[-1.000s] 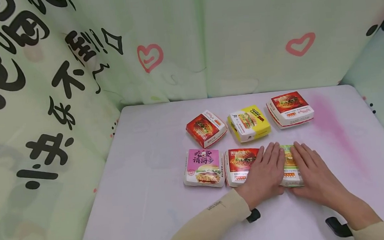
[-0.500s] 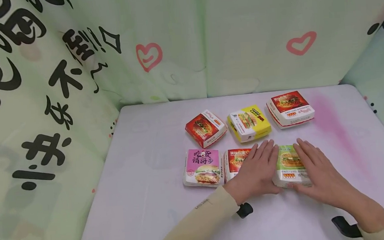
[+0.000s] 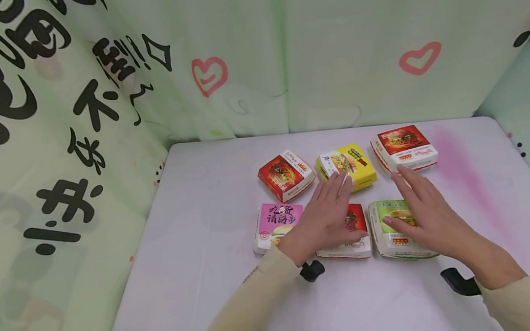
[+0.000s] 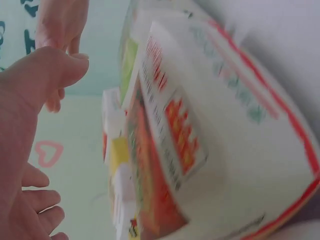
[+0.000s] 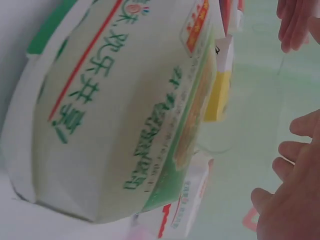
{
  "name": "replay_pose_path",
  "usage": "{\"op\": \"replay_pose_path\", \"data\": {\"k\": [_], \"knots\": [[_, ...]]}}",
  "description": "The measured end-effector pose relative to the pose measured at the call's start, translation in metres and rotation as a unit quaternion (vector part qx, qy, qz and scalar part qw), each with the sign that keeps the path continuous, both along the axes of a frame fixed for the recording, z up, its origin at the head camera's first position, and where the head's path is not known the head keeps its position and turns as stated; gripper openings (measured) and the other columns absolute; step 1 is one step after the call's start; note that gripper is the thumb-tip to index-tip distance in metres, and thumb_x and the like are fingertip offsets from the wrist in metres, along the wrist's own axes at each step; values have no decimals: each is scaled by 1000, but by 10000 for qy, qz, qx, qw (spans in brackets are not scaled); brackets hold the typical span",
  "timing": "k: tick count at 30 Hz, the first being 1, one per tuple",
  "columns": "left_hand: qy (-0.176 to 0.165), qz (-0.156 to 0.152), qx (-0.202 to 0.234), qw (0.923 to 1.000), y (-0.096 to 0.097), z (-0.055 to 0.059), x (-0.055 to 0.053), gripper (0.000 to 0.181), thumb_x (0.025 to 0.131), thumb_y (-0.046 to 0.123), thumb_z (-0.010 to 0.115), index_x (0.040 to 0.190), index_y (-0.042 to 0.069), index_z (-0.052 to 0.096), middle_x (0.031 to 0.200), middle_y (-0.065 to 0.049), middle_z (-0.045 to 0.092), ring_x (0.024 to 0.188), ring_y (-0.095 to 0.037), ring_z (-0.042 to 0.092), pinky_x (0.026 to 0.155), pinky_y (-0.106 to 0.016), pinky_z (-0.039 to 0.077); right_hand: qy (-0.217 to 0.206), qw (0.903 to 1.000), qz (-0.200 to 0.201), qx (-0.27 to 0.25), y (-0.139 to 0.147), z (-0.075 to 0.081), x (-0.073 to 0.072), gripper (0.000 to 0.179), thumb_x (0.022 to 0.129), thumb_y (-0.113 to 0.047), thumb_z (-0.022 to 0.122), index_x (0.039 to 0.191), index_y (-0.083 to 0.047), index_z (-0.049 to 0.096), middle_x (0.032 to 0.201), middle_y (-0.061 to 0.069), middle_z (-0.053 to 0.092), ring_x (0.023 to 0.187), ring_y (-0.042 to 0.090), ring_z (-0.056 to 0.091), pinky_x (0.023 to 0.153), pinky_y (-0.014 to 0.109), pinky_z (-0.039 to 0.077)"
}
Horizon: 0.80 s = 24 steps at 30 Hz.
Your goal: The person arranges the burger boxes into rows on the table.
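Note:
My left hand (image 3: 326,217) hovers with straight fingers over a red-and-white burger box (image 3: 345,251) in the front row. The left wrist view shows a gap between that hand (image 4: 25,130) and the burger box (image 4: 225,145). My right hand (image 3: 428,221) is spread above a green-and-white burger box (image 3: 402,248) to its right. In the right wrist view the fingers (image 5: 295,150) stand apart from the green-and-white box (image 5: 110,100). Neither hand holds anything. At the left end of the front row lies a purple-topped burger box (image 3: 273,224), partly hidden by the left hand.
Behind the front row lie a red burger box (image 3: 284,177), a yellow one (image 3: 359,166) and a red-and-white one (image 3: 404,148). They rest at differing angles on a pale table (image 3: 198,272). A green printed curtain (image 3: 339,42) hangs along the back and left.
Both hands have come up off the green-and-white box and moved apart. The left hand went left and forward, uncovering the right part of the red-and-white front box; the right hand rose slightly forward.

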State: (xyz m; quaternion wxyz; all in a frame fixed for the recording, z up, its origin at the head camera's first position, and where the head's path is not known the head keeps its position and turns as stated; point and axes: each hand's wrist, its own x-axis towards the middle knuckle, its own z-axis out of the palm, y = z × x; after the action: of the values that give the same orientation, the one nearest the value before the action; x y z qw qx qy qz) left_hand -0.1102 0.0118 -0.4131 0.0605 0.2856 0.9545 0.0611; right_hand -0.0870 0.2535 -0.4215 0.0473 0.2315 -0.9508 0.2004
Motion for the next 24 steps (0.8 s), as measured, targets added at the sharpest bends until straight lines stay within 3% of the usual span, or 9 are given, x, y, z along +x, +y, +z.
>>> {"op": "replay_pose_path", "data": {"k": [4, 10, 19, 24], "knots": [[-104, 331, 289, 9990, -16, 4, -8, 114, 81, 69, 64, 160, 12, 5, 169, -2, 6, 156, -20, 5, 127, -38, 10, -214, 9997, 24, 84, -9, 8, -9, 101, 87, -42, 70, 161, -13, 7, 165, 16, 9, 147, 41, 15, 120, 63, 16], [-58, 682, 467, 9966, -36, 8, -18, 115, 81, 69, 65, 160, 11, 5, 168, -4, 8, 156, -22, 5, 127, -39, 12, -303, 9994, 72, 171, -23, 18, -23, 104, 86, -42, 72, 161, -18, 3, 166, 13, 8, 149, 39, 13, 116, 67, 23], [118, 1042, 535, 9930, -57, 10, -29, 110, 82, 61, 69, 160, 9, 10, 168, -6, 11, 156, -23, 7, 127, -39, 12, -576, 9971, 230, 433, -45, 30, -39, 98, 89, -41, 70, 160, -12, 10, 168, 11, 4, 153, 36, 7, 120, 63, 19], [112, 1195, 496, 9915, -69, 8, -36, 109, 85, 60, 68, 159, 7, 9, 168, -9, 11, 156, -25, 8, 127, -40, 12, -626, 9960, 349, 540, -58, 30, -50, 95, 91, -49, 65, 160, -11, 13, 167, 10, 6, 153, 35, 6, 121, 61, 18]]}}
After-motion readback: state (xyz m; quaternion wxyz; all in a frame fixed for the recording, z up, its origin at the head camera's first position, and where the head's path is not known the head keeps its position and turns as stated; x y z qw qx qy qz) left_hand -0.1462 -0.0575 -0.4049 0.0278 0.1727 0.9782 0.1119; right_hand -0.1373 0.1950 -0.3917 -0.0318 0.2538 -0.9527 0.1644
